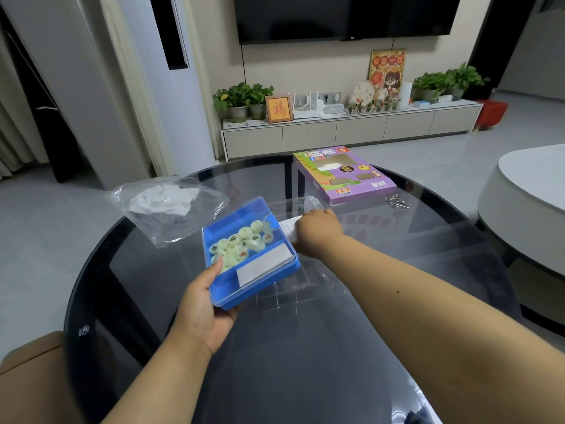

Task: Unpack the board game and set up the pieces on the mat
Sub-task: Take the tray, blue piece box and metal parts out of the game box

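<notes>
I see one blue plastic case (250, 264) held above the dark round glass table (305, 347), tilted, with my left hand (203, 310) gripping its near-left corner, thumb curled over the rim. Inside lie pale round xiangqi pieces (241, 243) heaped in the left compartment; I count roughly a dozen on top, but they overlap and the characters are too blurred to read, so the exact number escapes me. One white folded sheet (263, 266) lies in the case's near part. My right hand (319, 229) rests just beyond the case on a clear plastic mat (305, 283) and a white paper slip (289, 229); its fingers are turned away, so I cannot tell whether they pinch anything. One purple game box (344, 179) lies farther off, one crumpled clear plastic bag (168, 206) to the left, and a small metal thing (396, 201) beside the box, too small to identify.
</notes>
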